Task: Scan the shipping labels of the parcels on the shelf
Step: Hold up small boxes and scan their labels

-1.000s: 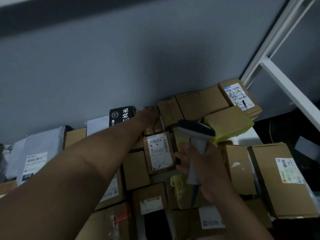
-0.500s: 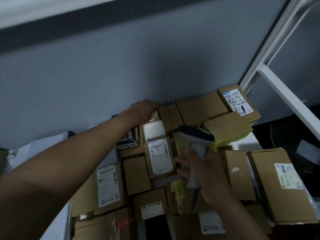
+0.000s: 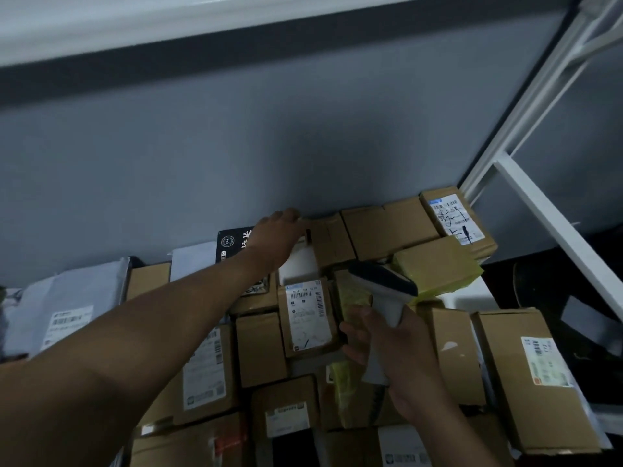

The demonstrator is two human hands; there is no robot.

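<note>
On the shelf against the grey wall (image 3: 303, 146), brown parcels lie packed together while two hands work over them.

Right hand (image 3: 401, 352) grips the pale handle of a barcode scanner (image 3: 384, 291), its dark head just beside a labelled box (image 3: 308, 318) whose white shipping label (image 3: 308, 313) shows barcodes and small print too blurred to read. Left hand (image 3: 274, 235) reaches past that box to the wall, fingers curled over a small white parcel (image 3: 298, 261) behind it; whether it truly holds it I cannot tell. Left of that box a black package (image 3: 232, 242) bears white Chinese characters. Right of it, a corner box (image 3: 455, 219) carries a label with black handwriting, and a large carton (image 3: 536, 375) has a label marked "172".
</note>
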